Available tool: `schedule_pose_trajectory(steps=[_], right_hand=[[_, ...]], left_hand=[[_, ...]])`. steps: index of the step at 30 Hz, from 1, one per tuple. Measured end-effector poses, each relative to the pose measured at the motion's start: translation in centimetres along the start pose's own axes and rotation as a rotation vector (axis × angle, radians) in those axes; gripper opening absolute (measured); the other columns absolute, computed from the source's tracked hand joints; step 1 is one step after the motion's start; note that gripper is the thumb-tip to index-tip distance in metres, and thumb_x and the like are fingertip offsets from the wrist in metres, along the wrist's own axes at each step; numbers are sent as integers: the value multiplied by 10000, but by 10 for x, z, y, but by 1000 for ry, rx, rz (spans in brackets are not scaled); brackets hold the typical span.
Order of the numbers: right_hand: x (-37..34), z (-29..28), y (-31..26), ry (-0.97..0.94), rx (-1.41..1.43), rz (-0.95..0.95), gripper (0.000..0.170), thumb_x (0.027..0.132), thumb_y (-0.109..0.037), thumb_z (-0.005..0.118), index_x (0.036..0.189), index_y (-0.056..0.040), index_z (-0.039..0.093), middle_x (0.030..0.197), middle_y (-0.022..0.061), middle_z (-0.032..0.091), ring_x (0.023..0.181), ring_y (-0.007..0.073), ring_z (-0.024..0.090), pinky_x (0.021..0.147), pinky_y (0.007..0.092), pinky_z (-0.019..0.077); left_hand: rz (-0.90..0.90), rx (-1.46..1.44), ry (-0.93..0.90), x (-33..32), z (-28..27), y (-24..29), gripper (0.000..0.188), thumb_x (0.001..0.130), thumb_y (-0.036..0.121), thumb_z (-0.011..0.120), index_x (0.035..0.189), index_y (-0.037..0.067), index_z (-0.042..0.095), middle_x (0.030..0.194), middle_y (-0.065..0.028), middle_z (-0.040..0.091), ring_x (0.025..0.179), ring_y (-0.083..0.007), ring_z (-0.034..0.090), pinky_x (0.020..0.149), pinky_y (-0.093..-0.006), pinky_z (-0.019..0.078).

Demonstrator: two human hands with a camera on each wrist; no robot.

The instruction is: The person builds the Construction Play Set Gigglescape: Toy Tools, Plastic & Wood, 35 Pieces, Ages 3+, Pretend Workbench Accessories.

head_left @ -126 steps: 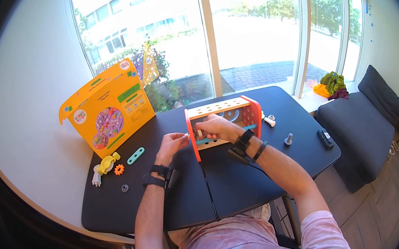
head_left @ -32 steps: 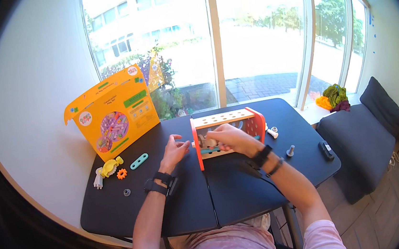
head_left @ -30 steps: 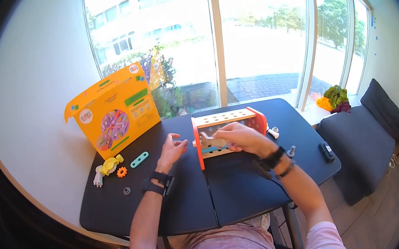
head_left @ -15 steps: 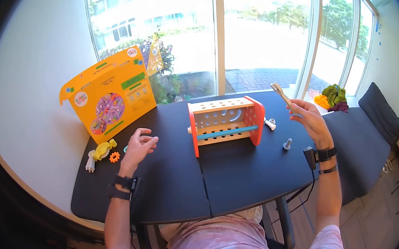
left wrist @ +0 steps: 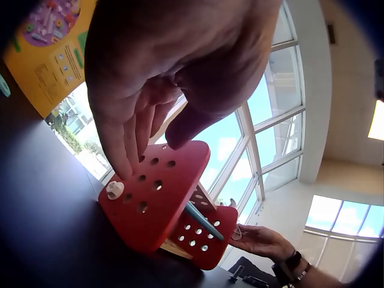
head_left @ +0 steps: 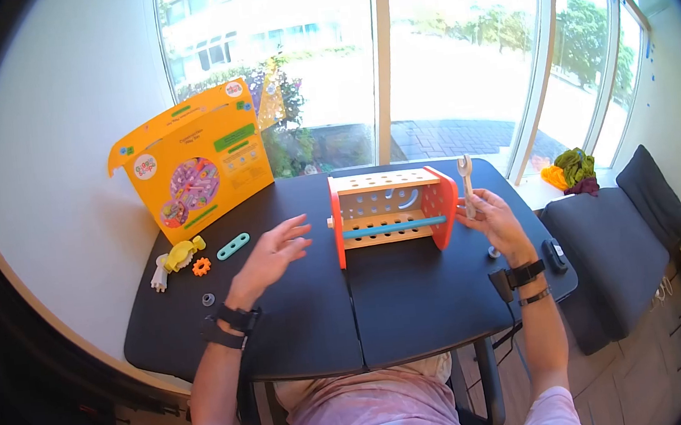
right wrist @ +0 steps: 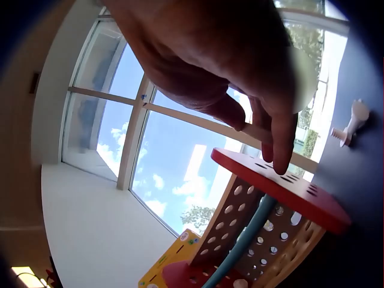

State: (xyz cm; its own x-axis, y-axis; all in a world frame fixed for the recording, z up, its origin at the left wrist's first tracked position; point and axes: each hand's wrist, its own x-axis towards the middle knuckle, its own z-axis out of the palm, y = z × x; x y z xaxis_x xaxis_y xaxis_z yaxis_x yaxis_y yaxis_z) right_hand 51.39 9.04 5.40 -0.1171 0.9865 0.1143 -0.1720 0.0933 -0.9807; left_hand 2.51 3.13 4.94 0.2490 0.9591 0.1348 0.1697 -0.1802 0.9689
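A toy toolbox stands mid-table, with red end panels [head_left: 338,233], perforated wooden boards and a teal rod [head_left: 395,228] across its front. My right hand [head_left: 495,220] grips a wooden toy wrench [head_left: 465,174] upright by its lower end, close beside the right end panel. In the right wrist view that hand's fingertips overlap the panel's top edge. My left hand [head_left: 269,256] hovers left of the toolbox, fingers extended and holding nothing. Below its fingertips in the left wrist view, a white bolt end [left wrist: 114,190] protrudes from the left panel.
An orange carton [head_left: 196,161] stands at the back left. Near it lie a yellow piece [head_left: 184,254], a white piece [head_left: 160,275], an orange gear [head_left: 201,267], a teal strip [head_left: 233,246] and a grey nut [head_left: 208,300]. A white bolt [right wrist: 354,123] lies right of the toolbox.
My right hand has drawn the wrench out of the toolbox, swung it right, then brought it back towards the right panel. My left hand has let go at the left panel and moved away.
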Motion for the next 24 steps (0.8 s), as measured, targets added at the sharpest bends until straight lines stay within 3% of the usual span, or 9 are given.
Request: schedule_pose_trajectory(steps=[3,6,9,16,24], right_hand=[[5,16,5,-26,24,-17,332,1211,-253,527,1388,25,567,1264,125,684,1194,190,710,1111,394,611],[-2,40,4,-36,-28,-15,329,1212,-255,528,1384,22,570,1286,117,668,1214,180,690,1123,401,608],[-4,56,5,-76,-49,-25,323,1213,-264,527,1387,3,579,1299,101,661,1241,171,675,1134,402,600],[-16,96,1,-115,-64,0,314,1213,-278,526,1387,-25,590,1289,82,672,1229,157,677,1140,396,591],[-4,98,12,-108,-82,-8,317,1211,-284,533,1379,-23,595,1263,74,686,1197,150,687,1118,381,584]], left_hand=[[120,-28,-86,13,28,-1,691,1124,88,609,1750,23,324,1761,-225,413,1575,-331,499,1271,-429,435],[181,-16,-90,15,31,1,722,1098,38,599,1754,-1,299,1777,-209,395,1611,-327,446,1303,-417,384],[112,-2,-33,0,20,11,699,1077,-32,545,1735,-47,309,1760,-221,421,1618,-339,439,1315,-399,356],[76,-64,18,-28,-5,7,678,1082,-23,536,1723,-70,319,1755,-227,424,1604,-300,458,1325,-395,343],[55,-116,63,-32,-2,9,671,1092,-4,543,1717,-85,315,1749,-239,424,1608,-295,453,1316,-401,368]])
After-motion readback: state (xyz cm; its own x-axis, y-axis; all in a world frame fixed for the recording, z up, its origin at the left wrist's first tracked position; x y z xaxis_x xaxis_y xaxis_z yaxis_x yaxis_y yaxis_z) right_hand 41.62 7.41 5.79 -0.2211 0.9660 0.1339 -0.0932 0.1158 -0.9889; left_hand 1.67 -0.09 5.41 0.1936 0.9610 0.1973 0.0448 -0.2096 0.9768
